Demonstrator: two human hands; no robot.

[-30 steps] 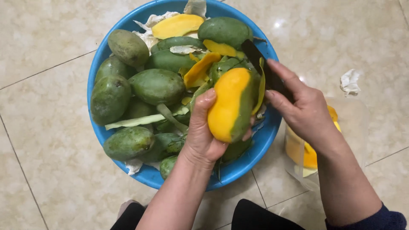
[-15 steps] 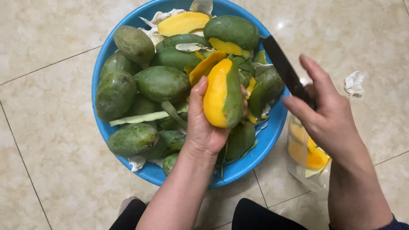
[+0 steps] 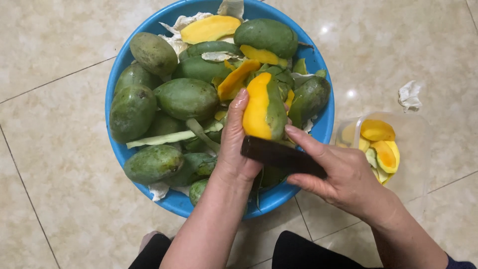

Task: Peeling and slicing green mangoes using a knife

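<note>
My left hand (image 3: 236,149) grips a half-peeled mango (image 3: 265,107), yellow flesh on its left side and green skin on its right, above a blue basin (image 3: 318,134). My right hand (image 3: 338,172) holds a dark-bladed knife (image 3: 276,154) lying across, its blade at the mango's lower end, close to my left palm. The basin holds several whole green mangoes (image 3: 186,98) and strips of peel (image 3: 164,138).
A clear plastic container (image 3: 398,149) with yellow mango slices (image 3: 381,144) stands on the tiled floor right of the basin. A crumpled white scrap (image 3: 410,95) lies beyond it. My knees in dark cloth (image 3: 303,254) show at the bottom edge.
My right hand swung the knife from pointing up beside the basin down to the mango's lower end. My left hand kept the mango, turning it slightly.
</note>
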